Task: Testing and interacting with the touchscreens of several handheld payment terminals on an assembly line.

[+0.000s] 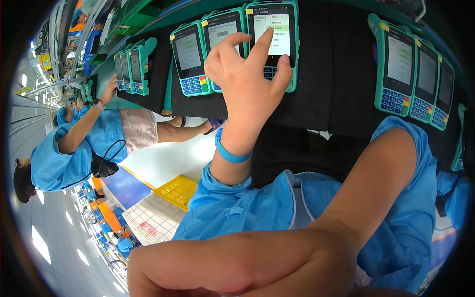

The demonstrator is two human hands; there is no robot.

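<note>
Three teal handheld payment terminals stand side by side at the top middle, each with a screen above a blue keypad: a left terminal (189,59), a middle terminal (223,32) and a right terminal (293,74). My left hand (245,84), wearing a blue wristband, reaches over the middle and right ones with its fingers spread. Its index fingertip is at the lit list on the right terminal's screen; the thumb is by that screen's lower edge. My right hand (222,262) looms large and close at the bottom, bent across the view. Its fingertips run out of the picture.
Another group of terminals (413,74) rests on the black mat (346,59) to the right. At the left, a co-worker in blue (84,138) touches more terminals (133,69). A yellow crate (175,192) lies on the floor beside white grid panels (148,218).
</note>
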